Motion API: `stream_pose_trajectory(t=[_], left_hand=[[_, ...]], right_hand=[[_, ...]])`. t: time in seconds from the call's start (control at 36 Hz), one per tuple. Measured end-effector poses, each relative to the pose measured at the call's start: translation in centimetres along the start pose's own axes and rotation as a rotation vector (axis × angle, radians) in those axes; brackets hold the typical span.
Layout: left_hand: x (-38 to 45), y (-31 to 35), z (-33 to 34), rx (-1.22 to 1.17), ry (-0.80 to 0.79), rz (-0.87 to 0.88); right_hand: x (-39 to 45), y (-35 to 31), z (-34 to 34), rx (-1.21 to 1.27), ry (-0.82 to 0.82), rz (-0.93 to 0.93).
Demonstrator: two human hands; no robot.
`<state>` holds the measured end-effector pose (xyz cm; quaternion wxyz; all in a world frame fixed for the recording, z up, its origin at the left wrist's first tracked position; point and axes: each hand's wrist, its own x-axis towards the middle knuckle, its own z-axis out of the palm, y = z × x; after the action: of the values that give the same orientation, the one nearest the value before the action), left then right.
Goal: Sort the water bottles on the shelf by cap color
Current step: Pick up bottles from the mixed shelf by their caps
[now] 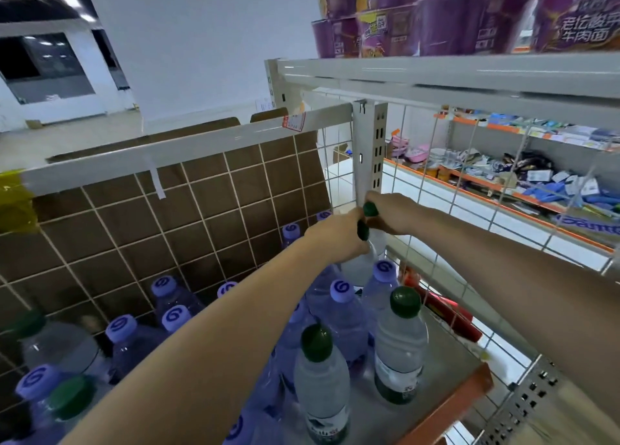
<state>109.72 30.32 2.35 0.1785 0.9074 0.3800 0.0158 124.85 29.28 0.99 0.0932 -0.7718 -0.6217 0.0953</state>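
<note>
Two forearms reach forward from the camera to the back right corner of the shelf (446,371), where each hand is curled round the neck of a green-capped bottle: the left hand (339,235) below one green cap (363,230), the right hand (391,215) beside another (370,209). Purple-capped bottles (341,290) are crowded at left and centre, with two more green-capped bottles (404,302) at front right. Both held bottles would best be set upright beside those, clear of the wire grid (436,189).
</note>
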Motion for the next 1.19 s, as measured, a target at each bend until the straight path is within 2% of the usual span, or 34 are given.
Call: stream_pose_trajectory(t=[0.17, 0.36, 0.53, 0.67, 0.78, 0.94, 1.08, 1.19], left_hand=[[0.2, 0.3, 0.6, 0.010, 0.016, -0.018], [0.2, 0.4, 1.1, 0.008, 0.076, -0.022], [-1.1, 1.2, 0.4, -0.028, 0.301, -0.034], [-2.4, 2.5, -1.8, -0.108, 0.523, -0.013], [-4.1, 3.6, -4.2, -0.319, 0.715, 0.059], [-7.5, 3.7, -8.6, -0.360, 0.926, 0.124], [-11.4, 2.5, -11.8, -0.281, 1.067, 0.165], [-15.0, 1.2, -13.9, -0.253, 1.116, 0.135]], right_hand=[[-0.8, 0.1, 0.1, 0.042, 0.038, 0.002], [-1.5, 0.9, 0.9, 0.065, 0.164, 0.026], [-2.7, 0.9, -0.2, 0.070, 0.295, 0.052], [-4.0, -0.7, -3.0, 0.101, 0.525, 0.044], [-5.5, -2.7, -5.3, 0.079, 0.716, -0.030], [-7.1, -5.9, -8.9, 0.102, 0.933, -0.137], [-8.5, -8.9, -11.0, 0.175, 1.035, -0.243], [-9.1, -11.8, -11.9, 0.274, 1.021, -0.319]])
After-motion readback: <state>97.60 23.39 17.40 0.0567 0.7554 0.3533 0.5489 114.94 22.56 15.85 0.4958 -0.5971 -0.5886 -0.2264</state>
